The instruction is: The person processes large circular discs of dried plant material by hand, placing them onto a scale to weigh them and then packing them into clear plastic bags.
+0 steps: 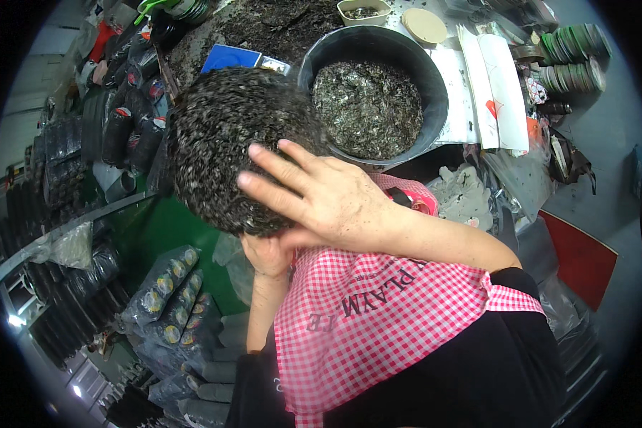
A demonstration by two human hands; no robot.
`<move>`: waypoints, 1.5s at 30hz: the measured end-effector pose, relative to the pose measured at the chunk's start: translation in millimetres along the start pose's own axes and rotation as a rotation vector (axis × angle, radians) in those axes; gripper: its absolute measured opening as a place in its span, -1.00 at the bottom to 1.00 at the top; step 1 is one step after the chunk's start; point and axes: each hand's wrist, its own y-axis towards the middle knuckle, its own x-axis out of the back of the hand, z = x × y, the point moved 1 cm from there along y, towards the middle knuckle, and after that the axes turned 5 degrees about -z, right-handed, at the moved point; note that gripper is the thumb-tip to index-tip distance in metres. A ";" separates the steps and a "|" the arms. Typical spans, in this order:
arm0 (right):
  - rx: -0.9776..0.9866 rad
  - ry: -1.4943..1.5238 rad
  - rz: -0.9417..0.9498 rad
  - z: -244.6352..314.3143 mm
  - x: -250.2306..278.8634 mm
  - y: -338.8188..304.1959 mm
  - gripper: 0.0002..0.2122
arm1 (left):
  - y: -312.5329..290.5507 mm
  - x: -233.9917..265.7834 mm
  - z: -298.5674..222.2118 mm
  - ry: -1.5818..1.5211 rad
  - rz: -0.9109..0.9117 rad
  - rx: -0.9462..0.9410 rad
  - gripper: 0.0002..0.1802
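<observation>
A large rounded object (pixel 228 143), its surface coated in dark, glinting flakes, is held up in front of me at the left of the tub. Its edges are smeared by motion, and what lies under the flakes is hidden. My left hand (pixel 265 255) supports it from below, fingers mostly hidden behind it. Against its right side lies my right hand (pixel 328 196), fingers stretched out and apart. Specks of flake stick to the skin. Beside the object stands a dark grey round tub (pixel 436 114) containing a bed of similar loose flakes (pixel 367 107).
Loose dark flakes (pixel 278 28) cover the tabletop behind. A blue box (pixel 230 58), a small cream bowl (pixel 364 12), a round beige lid (pixel 424 27) and white sheets (pixel 493 89) surround the tub. Bagged dark cylinders (pixel 167 292) are stacked at lower left; a red board (pixel 578 260) leans at right.
</observation>
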 end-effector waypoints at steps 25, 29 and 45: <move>0.131 0.027 0.051 -14.9 -6.4 -19.2 -0.52 | 34.4 42.6 -34.9 0.657 -0.401 -0.359 -0.56; 0.108 -0.039 -0.063 -5.9 -15.0 -11.2 -0.60 | 25.2 16.3 -44.9 0.084 -0.397 -0.235 -0.54; -0.743 -0.155 -0.539 -104.8 62.3 -79.1 -0.40 | 69.3 -84.1 2.3 1.148 0.381 -0.538 -0.34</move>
